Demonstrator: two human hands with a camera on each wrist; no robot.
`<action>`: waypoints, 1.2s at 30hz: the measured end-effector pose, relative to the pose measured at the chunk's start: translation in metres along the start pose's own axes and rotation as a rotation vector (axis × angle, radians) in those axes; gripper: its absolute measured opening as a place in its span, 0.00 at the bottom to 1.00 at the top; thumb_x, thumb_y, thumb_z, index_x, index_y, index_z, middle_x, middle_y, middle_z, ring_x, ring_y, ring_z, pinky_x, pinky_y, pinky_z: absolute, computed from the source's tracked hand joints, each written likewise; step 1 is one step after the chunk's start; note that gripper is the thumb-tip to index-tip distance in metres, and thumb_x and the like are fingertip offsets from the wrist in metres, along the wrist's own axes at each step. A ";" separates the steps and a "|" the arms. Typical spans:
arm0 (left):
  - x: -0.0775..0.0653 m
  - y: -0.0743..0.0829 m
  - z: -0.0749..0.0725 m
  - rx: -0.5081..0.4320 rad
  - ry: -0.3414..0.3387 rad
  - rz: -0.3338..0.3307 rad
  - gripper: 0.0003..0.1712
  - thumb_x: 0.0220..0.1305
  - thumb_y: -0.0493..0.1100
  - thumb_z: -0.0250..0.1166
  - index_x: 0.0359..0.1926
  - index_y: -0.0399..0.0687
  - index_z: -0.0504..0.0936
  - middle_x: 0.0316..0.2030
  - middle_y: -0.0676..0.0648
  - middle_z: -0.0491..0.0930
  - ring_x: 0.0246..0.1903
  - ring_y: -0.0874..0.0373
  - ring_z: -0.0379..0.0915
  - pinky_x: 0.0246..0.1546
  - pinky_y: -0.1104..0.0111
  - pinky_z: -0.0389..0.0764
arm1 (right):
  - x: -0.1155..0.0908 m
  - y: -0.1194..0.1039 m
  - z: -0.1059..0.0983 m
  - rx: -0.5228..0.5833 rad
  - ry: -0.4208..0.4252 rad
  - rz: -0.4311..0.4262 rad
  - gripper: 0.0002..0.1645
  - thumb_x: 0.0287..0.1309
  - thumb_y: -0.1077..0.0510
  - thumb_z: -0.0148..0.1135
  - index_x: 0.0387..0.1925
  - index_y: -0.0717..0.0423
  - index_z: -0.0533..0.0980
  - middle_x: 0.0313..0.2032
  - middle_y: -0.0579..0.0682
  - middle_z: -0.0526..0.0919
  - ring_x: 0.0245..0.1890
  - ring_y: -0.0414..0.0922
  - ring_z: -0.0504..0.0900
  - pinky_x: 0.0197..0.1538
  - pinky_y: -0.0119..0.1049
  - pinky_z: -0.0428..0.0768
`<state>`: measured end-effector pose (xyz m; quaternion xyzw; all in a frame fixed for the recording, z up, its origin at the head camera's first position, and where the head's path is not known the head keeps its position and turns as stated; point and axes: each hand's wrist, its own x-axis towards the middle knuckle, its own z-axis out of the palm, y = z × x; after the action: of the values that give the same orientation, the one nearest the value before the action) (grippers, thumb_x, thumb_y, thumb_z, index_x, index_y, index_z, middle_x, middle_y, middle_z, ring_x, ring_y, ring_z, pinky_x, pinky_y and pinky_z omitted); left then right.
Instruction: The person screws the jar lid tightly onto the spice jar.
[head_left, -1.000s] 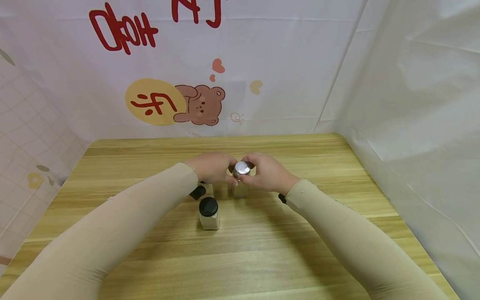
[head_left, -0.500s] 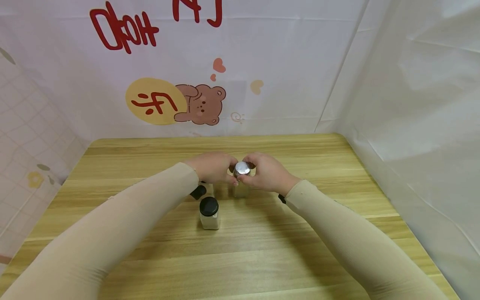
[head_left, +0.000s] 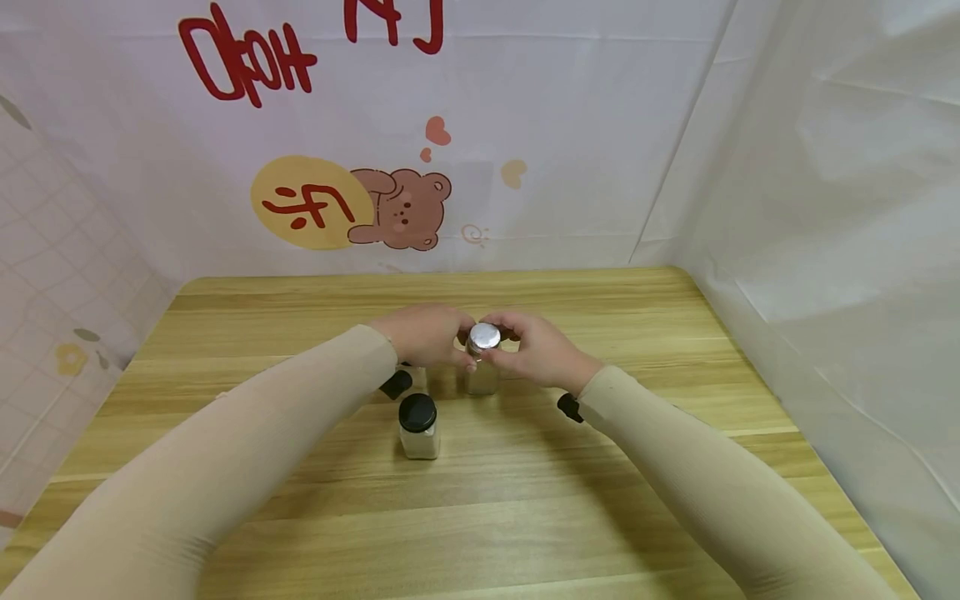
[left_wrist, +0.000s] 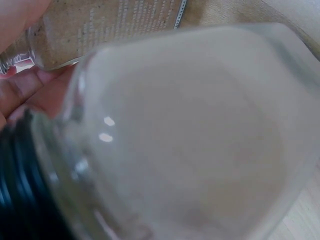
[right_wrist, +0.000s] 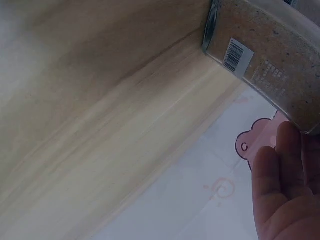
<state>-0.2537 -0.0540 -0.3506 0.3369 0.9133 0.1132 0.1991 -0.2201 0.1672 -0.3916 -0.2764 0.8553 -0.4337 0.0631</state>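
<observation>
A clear glass jar (head_left: 482,382) with a round silver top stands near the middle of the table. My left hand (head_left: 429,333) holds its left side high up, thumb in front. On the right side my right hand (head_left: 543,348) curves thumb and fingers around the silver top (head_left: 484,336). Speckled brown contents and a white barcode label show on this jar (right_wrist: 270,65) in the right wrist view, right hand fingers (right_wrist: 270,175) at its neck end. The left wrist view shows its printed side behind a nearer jar (left_wrist: 185,135) with a black lid (left_wrist: 22,175).
A square jar (head_left: 421,443) with a black lid stands in front of the left hand. Another jar (head_left: 417,379) is half hidden behind the left wrist. Black wrist cameras (head_left: 571,407) sit under the sleeves. White printed sheets (head_left: 570,208) border the wooden table (head_left: 525,517).
My right hand has shifted slightly to the right and turned about the jar's top, and its wrist camera shows more. The left hand and the jars keep their places.
</observation>
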 end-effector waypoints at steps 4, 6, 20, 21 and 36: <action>-0.001 0.000 -0.001 -0.001 -0.003 0.002 0.17 0.67 0.59 0.74 0.49 0.59 0.84 0.47 0.57 0.85 0.47 0.59 0.79 0.55 0.59 0.79 | 0.000 0.000 0.001 0.007 0.014 0.025 0.18 0.66 0.58 0.72 0.55 0.51 0.81 0.50 0.47 0.87 0.54 0.47 0.84 0.64 0.59 0.79; -0.002 0.001 -0.001 -0.002 -0.006 0.002 0.17 0.67 0.60 0.74 0.49 0.59 0.84 0.46 0.57 0.85 0.46 0.58 0.78 0.54 0.59 0.79 | 0.000 -0.001 0.002 0.003 0.023 0.039 0.17 0.65 0.57 0.73 0.54 0.51 0.81 0.49 0.48 0.87 0.53 0.47 0.84 0.63 0.59 0.79; -0.001 0.000 0.000 0.005 0.000 0.005 0.18 0.67 0.58 0.74 0.51 0.58 0.84 0.48 0.57 0.85 0.48 0.58 0.79 0.56 0.59 0.79 | -0.001 -0.001 0.001 0.012 0.010 -0.015 0.24 0.66 0.61 0.70 0.62 0.54 0.79 0.53 0.50 0.86 0.54 0.48 0.82 0.65 0.59 0.78; -0.001 0.000 0.000 0.002 -0.001 0.005 0.18 0.67 0.58 0.74 0.51 0.58 0.84 0.47 0.57 0.85 0.47 0.58 0.79 0.55 0.59 0.79 | -0.001 -0.001 0.001 0.018 0.009 -0.010 0.22 0.66 0.61 0.71 0.60 0.53 0.80 0.52 0.49 0.86 0.54 0.48 0.82 0.65 0.60 0.77; -0.002 0.000 0.000 0.001 -0.002 0.004 0.17 0.67 0.58 0.74 0.50 0.58 0.84 0.46 0.58 0.85 0.45 0.59 0.79 0.54 0.60 0.79 | 0.000 0.000 0.002 0.004 0.018 -0.003 0.25 0.64 0.61 0.72 0.61 0.56 0.78 0.52 0.51 0.85 0.54 0.49 0.82 0.65 0.57 0.78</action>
<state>-0.2526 -0.0551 -0.3500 0.3391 0.9124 0.1130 0.1994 -0.2191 0.1656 -0.3933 -0.2734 0.8545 -0.4381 0.0552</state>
